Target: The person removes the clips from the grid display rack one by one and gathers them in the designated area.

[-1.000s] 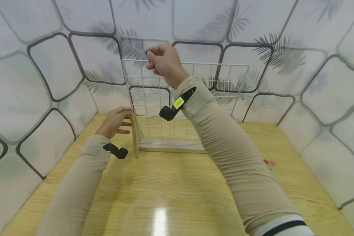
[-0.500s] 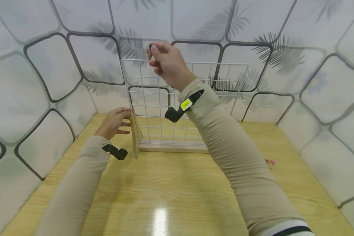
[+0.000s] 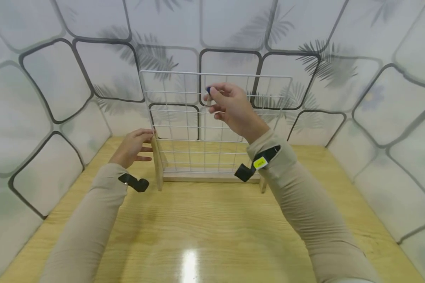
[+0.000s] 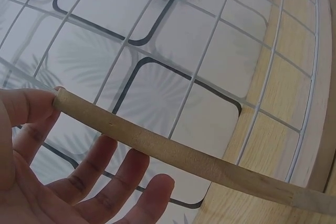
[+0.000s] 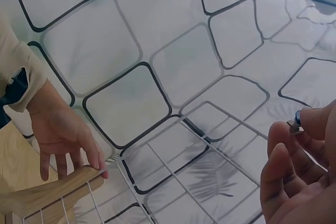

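A white wire grid rack stands upright on a wooden base, with wooden side supports. My left hand is at the left side support. In the left wrist view, thumb and index finger pinch the top of that wooden support, and the other fingers spread loosely behind it. My right hand is in front of the grid's upper middle. Between its thumb and index finger it pinches a small blue-topped metal piece; fingers partly cover it, so its exact kind is unclear.
The rack stands on a light wood table with a bright reflection near its front. Patterned white walls enclose the back and both sides. The right sleeve covers part of the table's right side.
My right hand has come down and to the right from above the grid's upper left edge, still pinching the small piece. The left hand stays at the support. The sleeve now hides the red and pink pieces.
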The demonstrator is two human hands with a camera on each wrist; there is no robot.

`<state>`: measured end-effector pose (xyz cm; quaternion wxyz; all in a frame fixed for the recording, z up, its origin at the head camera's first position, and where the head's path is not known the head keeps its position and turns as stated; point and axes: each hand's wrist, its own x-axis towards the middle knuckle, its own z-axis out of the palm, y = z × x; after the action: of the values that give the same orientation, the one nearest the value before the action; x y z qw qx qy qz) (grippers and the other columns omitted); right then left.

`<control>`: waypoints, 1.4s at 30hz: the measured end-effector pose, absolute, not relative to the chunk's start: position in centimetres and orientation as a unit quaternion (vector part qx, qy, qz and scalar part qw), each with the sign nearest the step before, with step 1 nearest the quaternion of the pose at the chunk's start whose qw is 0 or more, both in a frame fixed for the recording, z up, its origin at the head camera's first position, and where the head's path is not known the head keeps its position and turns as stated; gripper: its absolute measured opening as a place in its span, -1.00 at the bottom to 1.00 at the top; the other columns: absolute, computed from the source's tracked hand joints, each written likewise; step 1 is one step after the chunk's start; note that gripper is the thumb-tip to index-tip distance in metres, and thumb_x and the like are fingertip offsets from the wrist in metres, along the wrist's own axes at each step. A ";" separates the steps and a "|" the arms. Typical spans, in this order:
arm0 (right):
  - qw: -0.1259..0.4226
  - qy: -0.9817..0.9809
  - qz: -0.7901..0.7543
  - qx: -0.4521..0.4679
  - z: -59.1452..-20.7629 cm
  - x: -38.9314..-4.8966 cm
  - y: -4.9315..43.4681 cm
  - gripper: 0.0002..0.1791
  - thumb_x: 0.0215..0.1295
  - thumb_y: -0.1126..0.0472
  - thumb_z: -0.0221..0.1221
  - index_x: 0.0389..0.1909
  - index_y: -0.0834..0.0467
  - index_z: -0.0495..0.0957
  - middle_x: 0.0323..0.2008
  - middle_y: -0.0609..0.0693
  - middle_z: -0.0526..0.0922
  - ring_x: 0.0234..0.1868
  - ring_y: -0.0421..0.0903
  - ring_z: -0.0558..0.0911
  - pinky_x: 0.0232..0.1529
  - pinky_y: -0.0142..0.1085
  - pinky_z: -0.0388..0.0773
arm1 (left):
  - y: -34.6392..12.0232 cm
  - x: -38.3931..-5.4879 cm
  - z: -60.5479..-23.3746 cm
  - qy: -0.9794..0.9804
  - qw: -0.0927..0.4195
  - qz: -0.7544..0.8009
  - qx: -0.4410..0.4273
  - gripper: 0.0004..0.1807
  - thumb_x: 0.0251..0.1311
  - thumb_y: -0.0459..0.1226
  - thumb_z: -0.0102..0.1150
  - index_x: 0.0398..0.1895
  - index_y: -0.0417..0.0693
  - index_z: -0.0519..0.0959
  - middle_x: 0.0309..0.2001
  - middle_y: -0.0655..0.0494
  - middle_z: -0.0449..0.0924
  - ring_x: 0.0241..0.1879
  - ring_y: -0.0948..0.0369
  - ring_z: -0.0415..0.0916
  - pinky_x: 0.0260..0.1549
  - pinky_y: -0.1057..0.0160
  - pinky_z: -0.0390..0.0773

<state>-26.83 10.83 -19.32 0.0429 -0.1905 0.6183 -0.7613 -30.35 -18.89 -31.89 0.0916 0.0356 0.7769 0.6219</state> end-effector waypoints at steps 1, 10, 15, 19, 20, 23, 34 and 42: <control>0.041 0.618 -0.761 -0.193 -19.9 -26.5 11.5 -0.84 0.49 0.26 0.01 -0.05 0.23 0.48 -0.25 0.07 0.54 -0.48 -0.12 0.50 -0.50 -0.40 0.45 | -19.0 -30.3 -31.9 0.778 0.091 0.621 0.035 -0.47 0.49 -0.02 -0.14 0.37 -0.11 0.28 0.14 -0.14 0.29 0.07 -0.13 0.42 -0.07 -0.08 0.56; -0.008 0.665 -0.730 -0.155 -26.4 -25.2 19.1 -0.88 0.48 0.30 0.01 -0.09 0.20 0.49 -0.28 -0.01 0.58 -0.43 -0.15 0.57 -0.42 -0.40 0.52 | -19.0 -30.4 -32.4 0.776 0.089 0.624 0.039 -0.46 0.48 -0.01 -0.14 0.38 -0.10 0.28 0.11 -0.09 0.32 0.05 -0.10 0.43 -0.11 -0.04 0.58; -0.021 0.668 -0.734 -0.123 -29.8 -24.7 23.6 -0.91 0.45 0.29 0.06 -0.15 0.17 0.54 -0.31 -0.04 0.61 -0.44 -0.18 0.59 -0.42 -0.41 0.55 | -18.8 -30.6 -32.1 0.781 0.087 0.617 0.042 -0.45 0.49 0.00 -0.15 0.40 -0.09 0.26 0.15 -0.12 0.30 0.07 -0.10 0.42 -0.07 -0.07 0.55; -0.017 0.647 -0.757 -0.094 -32.2 -24.0 26.9 -0.92 0.44 0.28 0.08 -0.17 0.19 0.52 -0.31 -0.04 0.61 -0.42 -0.18 0.60 -0.42 -0.42 0.55 | -18.7 -30.9 -31.6 0.779 0.091 0.618 0.056 -0.44 0.49 -0.01 -0.14 0.42 -0.10 0.24 0.19 -0.17 0.28 0.11 -0.14 0.40 0.00 -0.14 0.50; -0.015 0.645 -0.760 -0.085 -32.7 -23.8 27.6 -0.92 0.44 0.27 0.08 -0.16 0.19 0.52 -0.31 -0.04 0.61 -0.41 -0.19 0.60 -0.41 -0.42 0.55 | -18.7 -31.0 -31.6 0.778 0.093 0.619 0.058 -0.44 0.49 -0.01 -0.14 0.42 -0.10 0.24 0.20 -0.17 0.27 0.12 -0.15 0.39 0.01 -0.17 0.48; -0.009 0.642 -0.765 -0.056 -34.2 -23.4 29.5 -0.92 0.44 0.27 0.08 -0.16 0.15 0.53 -0.29 -0.06 0.60 -0.39 -0.19 0.61 -0.40 -0.43 0.55 | -18.9 -31.2 -31.5 0.777 0.096 0.620 0.061 -0.43 0.48 -0.01 -0.13 0.42 -0.10 0.24 0.22 -0.17 0.26 0.13 -0.15 0.38 0.04 -0.19 0.45; -0.003 0.693 -0.721 -0.012 -38.7 -21.0 36.2 -0.93 0.45 0.24 0.07 -0.16 0.11 0.52 -0.30 -0.08 0.59 -0.38 -0.22 0.61 -0.36 -0.44 0.58 | -19.2 -30.9 -31.9 0.775 0.108 0.621 0.053 -0.43 0.48 0.00 -0.12 0.41 -0.08 0.25 0.28 -0.17 0.23 0.13 -0.12 0.38 0.03 -0.17 0.47; 0.010 0.819 -0.574 0.027 -41.2 -19.4 40.3 -0.61 0.50 0.15 0.03 0.07 0.43 0.42 -0.29 -0.14 0.62 -0.31 -0.25 0.63 -0.29 -0.40 0.62 | -19.4 -30.5 -32.1 0.778 0.105 0.618 0.053 -0.42 0.48 0.01 -0.13 0.44 -0.08 0.24 0.30 -0.20 0.21 0.14 -0.15 0.38 0.02 -0.16 0.48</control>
<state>-19.44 40.26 -41.18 0.0105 0.0266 0.8186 -0.5736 -30.49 -19.37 -32.06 0.1050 0.0526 0.7775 0.6178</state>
